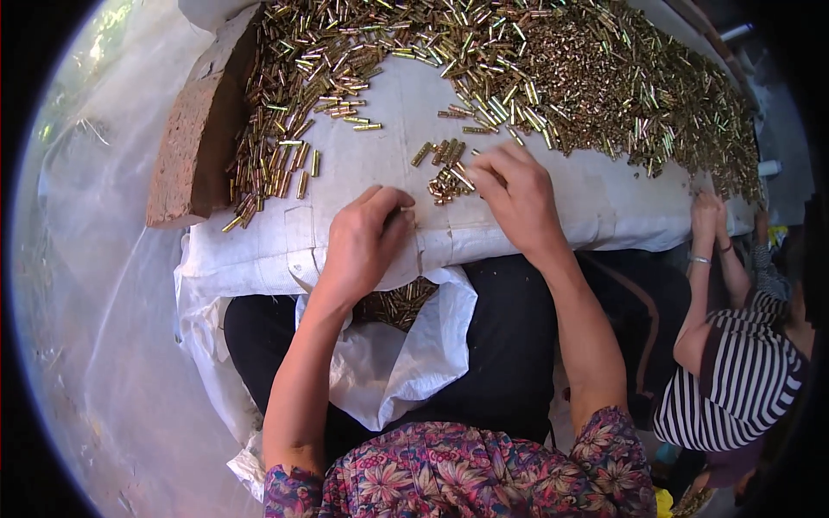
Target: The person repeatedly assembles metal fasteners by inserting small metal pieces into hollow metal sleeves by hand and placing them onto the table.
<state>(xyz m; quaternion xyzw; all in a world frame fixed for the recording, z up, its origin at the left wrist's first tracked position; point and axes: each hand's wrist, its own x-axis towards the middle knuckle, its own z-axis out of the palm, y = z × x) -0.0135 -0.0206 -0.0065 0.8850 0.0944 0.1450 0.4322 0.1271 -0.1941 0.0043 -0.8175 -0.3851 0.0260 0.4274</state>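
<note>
Small brass-coloured metal sleeves lie on a pale cloth-covered table (389, 104). Curled at the table's near edge is my left hand (370, 237), thumb and fingers drawn together; anything between them is hidden. To its right, my right hand (518, 190) is closed with its fingertips down beside a small pile of short metal pieces (445, 187). One shiny sleeve (464, 176) lies right by those fingertips; whether they grip it is unclear. A few more sleeves (449, 152) sit just beyond the pile, between my hands.
A large heap of sleeves (380, 34) spreads over the far side, with a mass of smaller metal pieces (596, 82) at right. A brick-like block (194, 142) bounds the left. An open white sack (440, 345) holding metal pieces sits at my lap. Another person's hand (706, 216) works at right.
</note>
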